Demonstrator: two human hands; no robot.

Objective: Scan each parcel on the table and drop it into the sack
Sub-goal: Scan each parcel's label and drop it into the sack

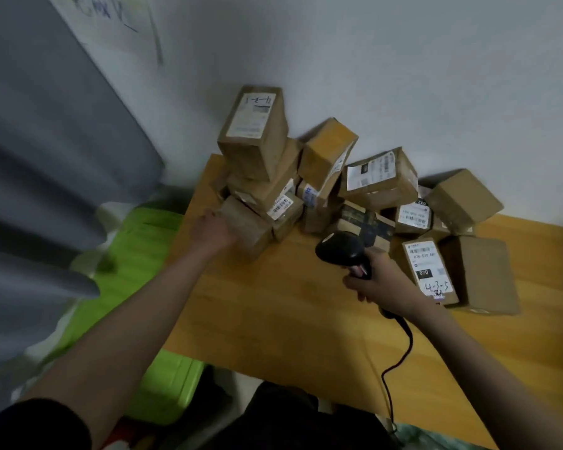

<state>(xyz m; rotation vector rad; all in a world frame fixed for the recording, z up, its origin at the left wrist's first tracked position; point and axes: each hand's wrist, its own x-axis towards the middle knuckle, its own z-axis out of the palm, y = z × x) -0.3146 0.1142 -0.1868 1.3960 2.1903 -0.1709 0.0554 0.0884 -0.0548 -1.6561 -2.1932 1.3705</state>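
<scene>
Cardboard parcels (322,190) mostly unscanned on table (273,303); my left hand (213,230) touches the nearest box (247,227), grip unclear, right hand (379,280) clasping scanner (342,250).

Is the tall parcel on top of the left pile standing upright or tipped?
Tipped. The tall parcel leans back toward the wall on the boxes below it.

One camera on my head, looking forward and steeply down, close over my table (273,313), tilted, wall behind, only this view.
</scene>
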